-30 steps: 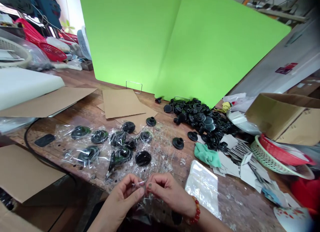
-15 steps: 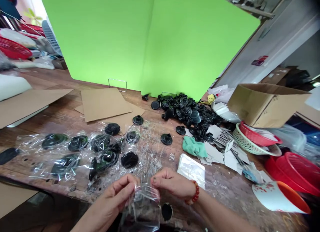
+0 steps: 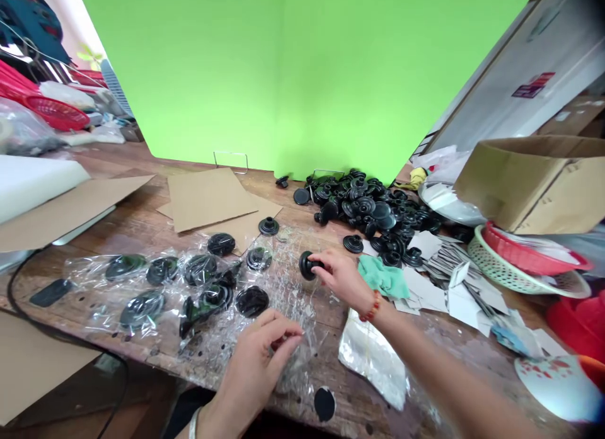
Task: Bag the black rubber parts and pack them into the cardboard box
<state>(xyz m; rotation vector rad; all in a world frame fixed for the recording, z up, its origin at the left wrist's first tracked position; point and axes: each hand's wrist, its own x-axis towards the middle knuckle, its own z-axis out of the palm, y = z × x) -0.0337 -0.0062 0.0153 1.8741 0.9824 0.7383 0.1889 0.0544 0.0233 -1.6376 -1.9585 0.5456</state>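
Observation:
My right hand (image 3: 343, 276) grips a black stepped disc with a short stub (image 3: 307, 265), tilted on its edge just above the table. My left hand (image 3: 265, 357) is closed in a pinch at the front on a clear plastic bag (image 3: 297, 371), which is hard to make out against the wood. Left of the hands lie several black discs in clear bags (image 3: 142, 309). Unbagged discs stand nearby, one of them a stepped disc (image 3: 268, 226) beside the cardboard. Beneath my right forearm lies a stack of clear bags (image 3: 371, 357).
Behind the hands is a large pile of black discs (image 3: 363, 206) below a green board (image 3: 283, 80). On the right are a green cloth (image 3: 384, 276), white cards (image 3: 449, 262), stacked baskets (image 3: 524, 272) and a cardboard box (image 3: 529, 187). Flat cardboard (image 3: 212, 199) lies at back left.
My right hand has let go of the plastic bag, reached forward and taken hold of a black disc. My left hand still pinches the bag. The view has shifted slightly.

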